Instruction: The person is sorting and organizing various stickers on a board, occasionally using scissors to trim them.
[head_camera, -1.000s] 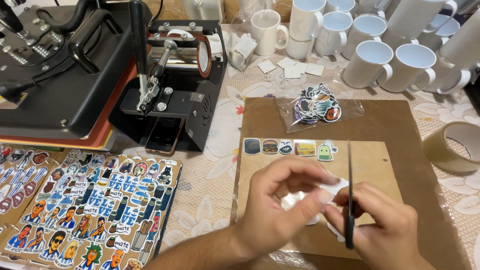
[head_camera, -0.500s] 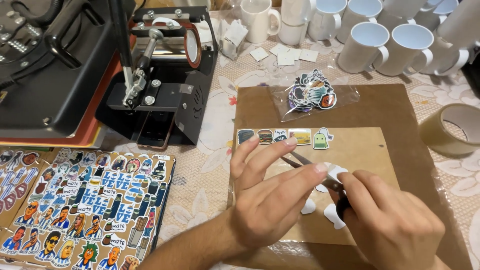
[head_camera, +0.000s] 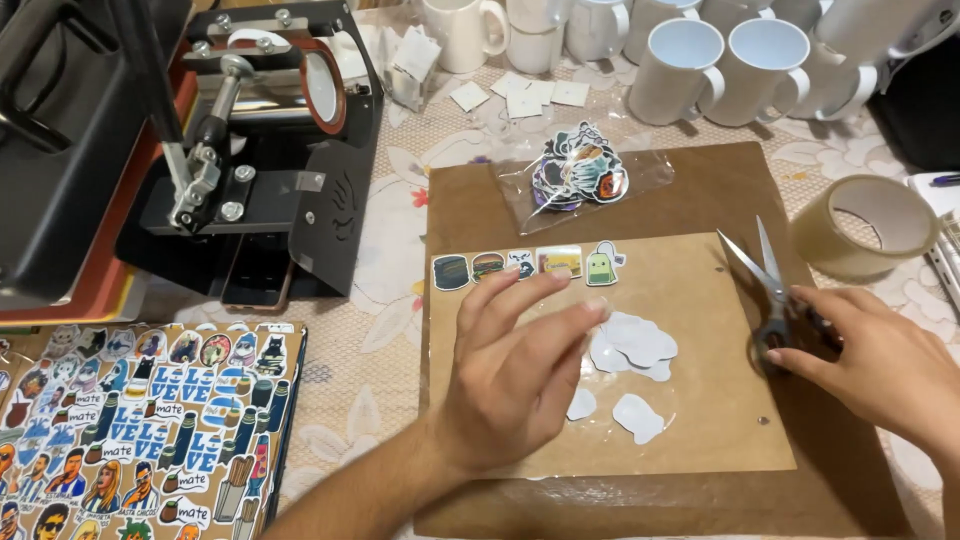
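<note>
My left hand (head_camera: 515, 370) hovers over a light brown board (head_camera: 700, 400), fingers spread and holding nothing. Just right of its fingertips lie several white cut-out paper pieces (head_camera: 635, 345). Above the fingers, a row of small colourful stickers (head_camera: 520, 265) runs along the board's top edge. My right hand (head_camera: 880, 365) rests at the board's right side, its fingers on the handles of grey scissors (head_camera: 768, 290). The scissors lie flat with the blades apart, pointing away from me.
A clear bag of stickers (head_camera: 580, 175) lies on the darker board (head_camera: 470, 200) underneath. A tape roll (head_camera: 865, 225) sits at the right, white mugs (head_camera: 690, 65) stand at the back, a black mug press (head_camera: 270, 150) and phone (head_camera: 255, 285) at the left, a printed sticker sheet (head_camera: 140, 420) at the lower left.
My right hand has carried the scissors off to the right and laid them on the board. My left hand let go of the white cut-outs, which now lie on the board.
</note>
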